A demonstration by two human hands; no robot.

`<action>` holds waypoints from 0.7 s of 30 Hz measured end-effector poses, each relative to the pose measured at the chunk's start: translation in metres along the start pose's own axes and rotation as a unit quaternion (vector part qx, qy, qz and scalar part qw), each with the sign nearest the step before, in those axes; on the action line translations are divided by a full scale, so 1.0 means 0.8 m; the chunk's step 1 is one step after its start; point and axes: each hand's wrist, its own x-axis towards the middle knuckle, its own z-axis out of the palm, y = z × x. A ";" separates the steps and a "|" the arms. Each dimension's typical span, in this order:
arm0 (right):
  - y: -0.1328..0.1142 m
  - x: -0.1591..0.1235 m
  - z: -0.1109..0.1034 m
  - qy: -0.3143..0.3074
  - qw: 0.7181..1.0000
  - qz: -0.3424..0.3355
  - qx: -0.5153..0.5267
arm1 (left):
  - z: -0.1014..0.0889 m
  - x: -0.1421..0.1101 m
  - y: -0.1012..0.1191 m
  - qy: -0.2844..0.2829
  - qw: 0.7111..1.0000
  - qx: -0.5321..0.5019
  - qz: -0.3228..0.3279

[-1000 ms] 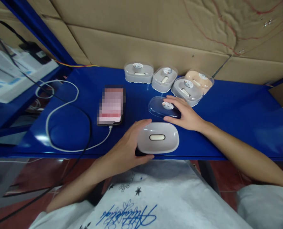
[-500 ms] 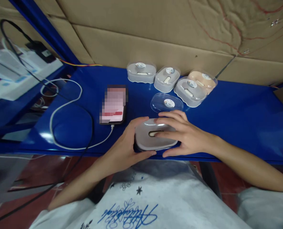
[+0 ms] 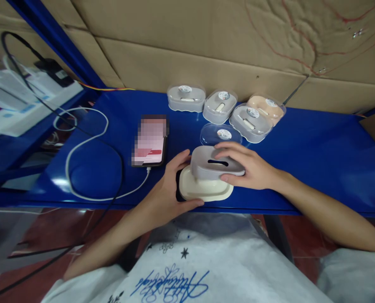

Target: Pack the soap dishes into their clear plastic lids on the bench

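Observation:
An oval cream base with a recessed middle lies on the blue table near its front edge. My left hand is curved around the base's left end, its thumb at the front rim. Above the base, tilted and offset to the right and back, is a grey oval cover with a dark slot in its top. My right hand grips this cover by its right end, fingers over the top and thumb at the front side. A clear plastic lid with a round sticker lies just behind the cover.
Several oval boxes with clear lids, grey ones and a peach one, stand at the back. To the left lie a phone and its white cable. A power strip with plugs is at far left; a cardboard wall rises behind.
My right hand has raised the grey cover off the cream base and shifted it right and back, uncovering the base. My left hand stays nearly in place at the base.

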 end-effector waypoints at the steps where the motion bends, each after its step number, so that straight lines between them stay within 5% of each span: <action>1: 0.001 0.000 0.000 0.010 1.000 0.007 -0.023 | -0.002 -0.001 0.001 0.006 1.000 0.005 0.000; 5: 0.004 0.000 0.006 0.039 0.995 0.021 -0.088 | -0.020 -0.003 0.007 -0.048 0.998 0.039 -0.013; 13: 0.002 0.005 0.019 0.022 0.991 -0.003 -0.135 | -0.041 -0.001 0.012 -0.194 0.978 0.013 0.082; 21: -0.022 -0.002 0.005 0.002 0.992 -0.107 -0.073 | -0.039 0.002 0.008 -0.134 0.978 -0.048 0.155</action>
